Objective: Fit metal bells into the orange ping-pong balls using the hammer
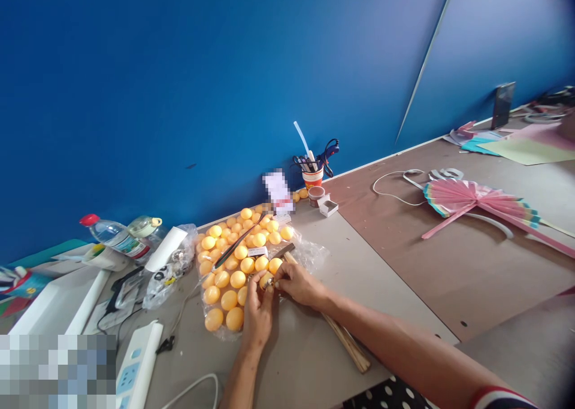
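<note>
Silvery piece [268, 282], pinching fingers [254, 288], blurred label [257, 251]

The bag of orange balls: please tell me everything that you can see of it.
The bag looks like thin clear plastic, crinkled at its right side, and holds many round orange balls. It lies on the grey table near the blue wall. A slim dark object lies across it. The left grip and right grip overlap its right edge; contact is unclear.
</note>
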{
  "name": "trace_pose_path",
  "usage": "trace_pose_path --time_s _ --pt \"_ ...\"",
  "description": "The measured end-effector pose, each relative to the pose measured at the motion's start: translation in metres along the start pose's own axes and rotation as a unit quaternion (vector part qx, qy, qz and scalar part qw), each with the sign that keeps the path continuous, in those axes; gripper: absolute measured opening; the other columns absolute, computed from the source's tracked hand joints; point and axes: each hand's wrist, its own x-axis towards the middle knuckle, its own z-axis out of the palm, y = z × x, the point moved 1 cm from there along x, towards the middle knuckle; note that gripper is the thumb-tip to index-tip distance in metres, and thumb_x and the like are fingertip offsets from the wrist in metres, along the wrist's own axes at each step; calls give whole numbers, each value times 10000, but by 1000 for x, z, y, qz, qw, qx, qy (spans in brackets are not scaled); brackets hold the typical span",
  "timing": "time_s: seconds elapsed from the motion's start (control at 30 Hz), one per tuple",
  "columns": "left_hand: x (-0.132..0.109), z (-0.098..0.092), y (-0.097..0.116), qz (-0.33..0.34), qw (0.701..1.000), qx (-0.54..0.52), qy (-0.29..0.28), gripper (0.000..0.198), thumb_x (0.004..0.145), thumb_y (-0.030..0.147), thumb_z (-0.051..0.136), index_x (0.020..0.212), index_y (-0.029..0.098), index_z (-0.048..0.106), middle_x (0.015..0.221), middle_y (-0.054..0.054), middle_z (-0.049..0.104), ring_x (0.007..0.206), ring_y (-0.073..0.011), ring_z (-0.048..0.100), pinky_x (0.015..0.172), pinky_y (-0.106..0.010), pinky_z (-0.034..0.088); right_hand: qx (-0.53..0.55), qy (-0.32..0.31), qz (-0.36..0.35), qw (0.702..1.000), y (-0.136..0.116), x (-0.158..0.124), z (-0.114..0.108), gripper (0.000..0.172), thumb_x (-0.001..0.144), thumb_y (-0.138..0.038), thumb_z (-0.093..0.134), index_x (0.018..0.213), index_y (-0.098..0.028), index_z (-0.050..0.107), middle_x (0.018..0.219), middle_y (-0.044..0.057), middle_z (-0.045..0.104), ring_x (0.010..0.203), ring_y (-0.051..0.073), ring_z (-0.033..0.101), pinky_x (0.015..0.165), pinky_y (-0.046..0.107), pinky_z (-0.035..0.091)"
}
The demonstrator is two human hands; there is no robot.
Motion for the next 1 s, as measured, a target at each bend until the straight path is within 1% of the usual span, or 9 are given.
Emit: trace_pose_path --time_s 0.13,0.23,0.3,0.47,0.6,0.67,0.77,0.9,1.0 --pt "0 0 1 7 1000 10 6 447 844 530 576 1157 211 574 1235 -115 621 1175 -263 572 1007 -415 459 -7 3 1 1000 -2 0 0 141 673 -44 538 649 -183 545 606 -31 519 595 115 507 580 241 384" --pt "-1 1 1 4 1000 -2 -2 459 853 519 570 1193 210 547 1258 -121 605 1206 -267 554 1035 -438 442 -20 21 -6 1000 -3 -1 0 145 658 -39 548 637 -182 543 621 -31 516 642 125 524 617 241 399" --pt "-1 1 1 -4 1000 -10 -2 467 849 521 575 1195 208 544 1253 -123 609 1206 -269 556 1027 -442 453 -14 21 -6 1000 -3 -1 0 138 657 -48 558 631 -182 538 631 -30 520 648 125 525 615 238 398" --pt "2 0 2 -8 1000 -24 17 445 816 526 619 1129 210 607 1173 -107 667 1117 -269 620 946 -407 517 81 -16 13 997 -2 1 -2 105 691 -140 608 644 -181 523 602 -42 525 565 101 470 544 226 357" --pt "7 1 -2 -12 997 -75 19 424 834 538 587 1139 245 623 1093 -82 715 1017 -251 677 841 -378 573 167 -70 24 983 -1 3 -4 80 686 -183 639 672 -172 562 583 -45 536 558 95 461 551 221 352" --pt "9 2 -5 -12 997 -78 18 431 835 548 580 1142 250 626 1059 -73 729 993 -243 687 824 -371 581 190 -73 32 979 0 4 -4 86 689 -194 640 657 -174 562 567 -44 531 549 94 452 552 220 349" --pt "10 2 -7 -6 996 -82 20 429 822 536 605 1136 245 632 1030 -71 738 967 -241 694 811 -367 586 207 -60 33 976 0 4 -4 97 688 -199 638 642 -180 555 556 -46 520 543 95 442 551 222 343" --pt "8 1 -5 -9 995 -94 10 413 823 506 618 1142 244 626 1073 -79 729 983 -242 691 821 -358 582 196 -70 32 977 0 4 -3 92 694 -201 623 647 -180 546 567 -45 517 544 95 435 553 227 338" --pt "4 0 -2 0 997 -75 6 421 808 494 644 1134 226 628 1109 -84 712 1036 -252 671 859 -354 567 126 -30 22 991 -1 3 -3 142 678 -178 630 616 -180 503 571 -52 484 544 87 407 535 224 313"
